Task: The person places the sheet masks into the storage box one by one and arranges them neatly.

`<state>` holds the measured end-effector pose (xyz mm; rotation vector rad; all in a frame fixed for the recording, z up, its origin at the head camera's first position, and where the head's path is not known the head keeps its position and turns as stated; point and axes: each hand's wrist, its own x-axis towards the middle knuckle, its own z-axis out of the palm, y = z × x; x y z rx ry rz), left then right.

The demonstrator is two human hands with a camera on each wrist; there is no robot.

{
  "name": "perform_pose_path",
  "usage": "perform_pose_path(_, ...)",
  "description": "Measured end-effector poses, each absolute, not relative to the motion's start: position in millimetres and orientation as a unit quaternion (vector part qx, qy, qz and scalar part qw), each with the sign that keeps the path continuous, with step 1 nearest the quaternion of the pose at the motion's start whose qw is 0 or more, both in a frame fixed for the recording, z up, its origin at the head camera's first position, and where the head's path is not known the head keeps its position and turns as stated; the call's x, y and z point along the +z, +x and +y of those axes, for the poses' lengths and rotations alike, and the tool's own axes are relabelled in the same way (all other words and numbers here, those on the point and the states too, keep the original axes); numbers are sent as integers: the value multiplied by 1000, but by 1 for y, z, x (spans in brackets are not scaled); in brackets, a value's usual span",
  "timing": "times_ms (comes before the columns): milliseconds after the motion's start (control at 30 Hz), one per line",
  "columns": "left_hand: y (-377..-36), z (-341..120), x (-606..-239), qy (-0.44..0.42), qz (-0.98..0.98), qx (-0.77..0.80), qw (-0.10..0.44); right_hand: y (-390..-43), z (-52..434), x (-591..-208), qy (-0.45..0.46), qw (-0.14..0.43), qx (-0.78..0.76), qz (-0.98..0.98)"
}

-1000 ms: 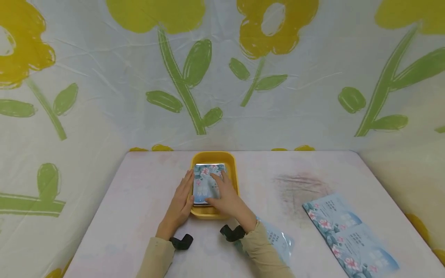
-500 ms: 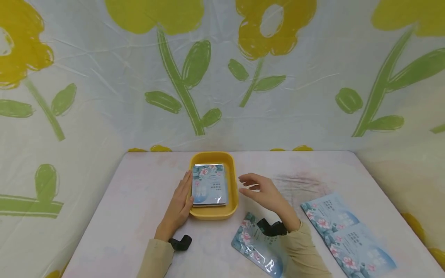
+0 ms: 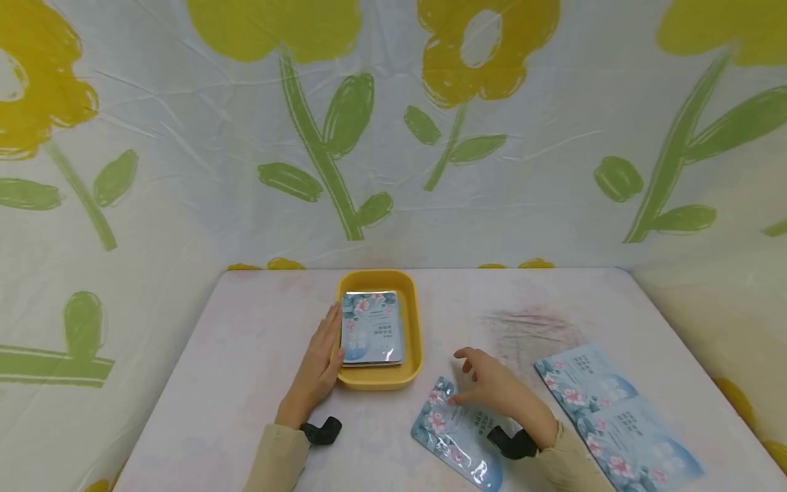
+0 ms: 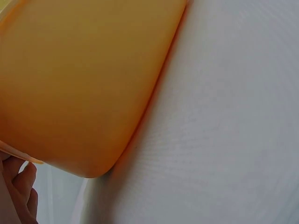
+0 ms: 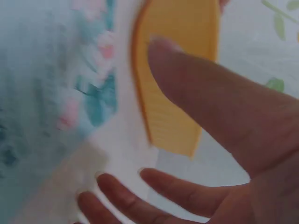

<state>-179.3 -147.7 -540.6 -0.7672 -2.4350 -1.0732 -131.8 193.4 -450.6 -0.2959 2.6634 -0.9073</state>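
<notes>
My left hand (image 3: 320, 362) rests along the left side of a yellow plastic tray (image 3: 417, 335), fingers straight. In the left wrist view, its fingers (image 4: 23, 186) touch the rim of the tray (image 4: 84, 84). A pile of light-blue, flower-printed sheet mask packets (image 3: 371, 328) lies in the tray, near its left wall. Over another sheet mask packet (image 3: 455, 441), lying tilted on the table, hovers my right hand (image 3: 501, 389), thumb and fingers spread and holding nothing. In the right wrist view, a gap shows between that hand (image 5: 224, 107) and the blurred packet (image 5: 51, 74).
To the right, more of the same packets (image 3: 587, 376) lie overlapping in a slanted row on the pale table (image 3: 221, 342). A flower-print cloth (image 3: 541, 164) hangs behind and beside the table. A dark smudge (image 3: 535, 331) marks the cloth-covered surface.
My right hand has left the packets in the tray and moved right and toward me, to above the tilted packet on the table. The left hand has stayed at the tray.
</notes>
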Motion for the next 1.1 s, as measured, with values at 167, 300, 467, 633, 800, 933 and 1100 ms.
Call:
perform_pose_path(167, -178, -147, -540, -268, -867, -384, 169, -113, 194, -468, -118, 142, -245, 952)
perform_pose_path(300, -178, -147, -540, -264, -869, -384, 167, -103, 192, -475, -122, 120, -208, 963)
perform_pose_path(467, -178, -147, -539, -262, -871, -382, 164, -102, 190, -475, -97, 134, -210, 964)
perform_pose_path(633, -178, -147, -538, -260, -871, -383, 163, -102, 189, -475, -79, 147, -230, 959)
perform_pose_path(800, -177, -148, -538, -259, -872, -382, 161, -98, 189, -475, -59, 147, -249, 956)
perform_pose_path(933, -177, -148, -539, -257, -873, -383, 159, -96, 189, -476, -51, 145, -245, 957)
perform_pose_path(1100, -178, -147, -539, -259, -871, -385, 159, -97, 192, -479, -43, 148, -266, 952)
